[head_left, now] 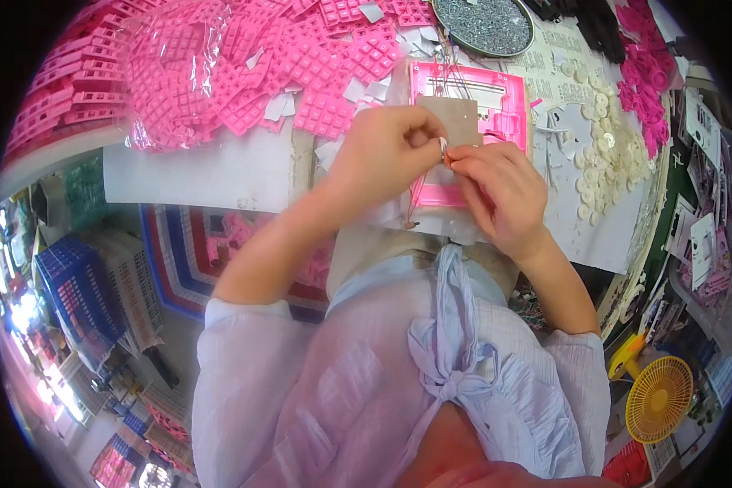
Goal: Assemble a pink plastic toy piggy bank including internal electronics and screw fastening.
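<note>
A tiny piece (446, 154) is sitting mostly hidden between the fingers (470, 155), too small to tell. The left hand (386, 150), right hand (508, 191) and a card (457, 118) are covering parts of the pink frame (512, 93). The upper edge is cutting off the keypads (324, 112) and a tray (500, 55), whose grey bits (484, 24) are blurring together.

The single view comes from a wide fisheye camera worn on the person's head, facing steeply down past the pale blouse (358, 386) in the lower middle to the workbench (199, 175) across the top. It looks from close above, taking in the whole left hand (386, 150) and right hand (508, 191), while straight edges bow toward its rim.
</note>
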Demonstrator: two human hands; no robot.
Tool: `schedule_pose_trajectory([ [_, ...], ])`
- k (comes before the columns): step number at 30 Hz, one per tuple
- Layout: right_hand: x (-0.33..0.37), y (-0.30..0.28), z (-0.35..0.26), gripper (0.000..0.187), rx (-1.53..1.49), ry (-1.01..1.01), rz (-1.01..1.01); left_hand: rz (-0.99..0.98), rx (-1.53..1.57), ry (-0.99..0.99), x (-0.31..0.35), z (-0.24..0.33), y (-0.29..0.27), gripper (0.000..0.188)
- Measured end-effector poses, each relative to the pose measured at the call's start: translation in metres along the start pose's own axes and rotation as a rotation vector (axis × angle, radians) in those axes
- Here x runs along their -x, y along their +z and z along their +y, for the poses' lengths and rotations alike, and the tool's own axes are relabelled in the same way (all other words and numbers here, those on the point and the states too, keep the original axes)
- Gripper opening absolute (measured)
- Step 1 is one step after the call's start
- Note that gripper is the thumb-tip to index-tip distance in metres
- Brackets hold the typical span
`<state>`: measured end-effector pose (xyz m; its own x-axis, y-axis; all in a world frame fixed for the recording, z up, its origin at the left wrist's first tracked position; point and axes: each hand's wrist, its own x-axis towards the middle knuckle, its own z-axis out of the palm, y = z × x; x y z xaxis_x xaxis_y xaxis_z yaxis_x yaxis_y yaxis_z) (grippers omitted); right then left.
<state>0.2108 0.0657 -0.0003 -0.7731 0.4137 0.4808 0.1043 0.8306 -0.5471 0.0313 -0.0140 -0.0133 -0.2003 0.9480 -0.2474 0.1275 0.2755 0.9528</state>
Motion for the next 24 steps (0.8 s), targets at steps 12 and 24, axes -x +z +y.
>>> schedule_pose_trajectory([
  [12, 0.013, 0.003, 0.003, 0.022, 0.220, -0.063, -0.174, -0.027, -0.462, 0.540, 0.004, 0.000, -0.004, 0.018],
  [24, 0.011, 0.002, 0.014, 0.028, 0.205, -0.148, -0.256, 0.126, -0.529, 0.697, 0.014, -0.017, 0.002, 0.019],
])
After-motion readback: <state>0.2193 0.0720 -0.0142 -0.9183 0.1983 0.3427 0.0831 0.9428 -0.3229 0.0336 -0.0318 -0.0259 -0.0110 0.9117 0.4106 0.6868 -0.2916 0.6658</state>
